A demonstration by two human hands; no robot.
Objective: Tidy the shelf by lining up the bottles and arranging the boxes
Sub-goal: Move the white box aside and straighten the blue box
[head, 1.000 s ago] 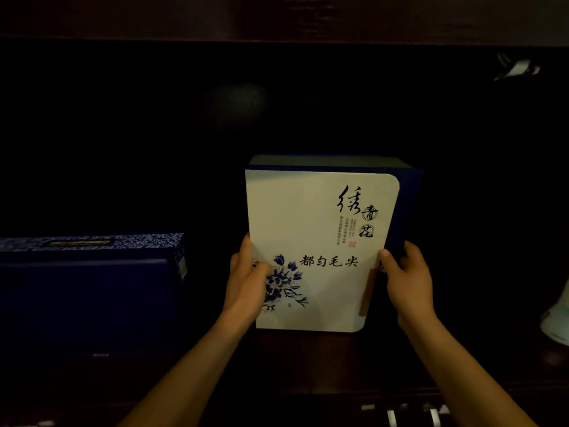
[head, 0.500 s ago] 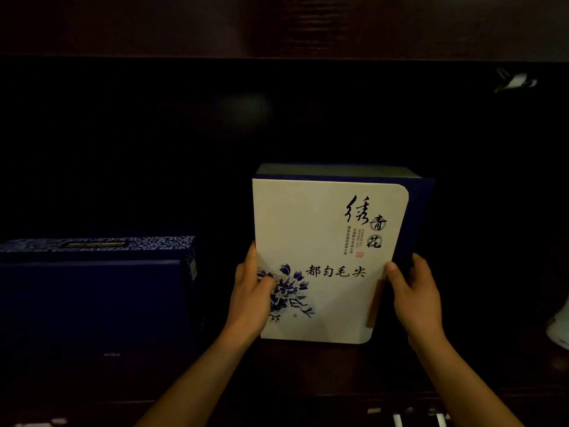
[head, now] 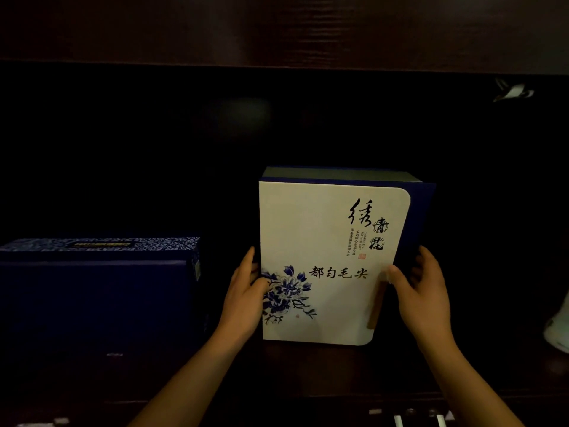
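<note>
Shelving of dark wood carries a long dark-blue rectangular gift box at its left. Apart from it, near the middle, an upright white-fronted cardboard tea box with blue flowers appears to stand on the board. That tea box looks rigid, smooth-faced and probably moderately heavy, so it is best held low on both side walls, not by the front flap, which might swing open. The left hand clasps its left edge, thumb on the flowers, and the right hand pinches the right edge, fingers curled behind.
</note>
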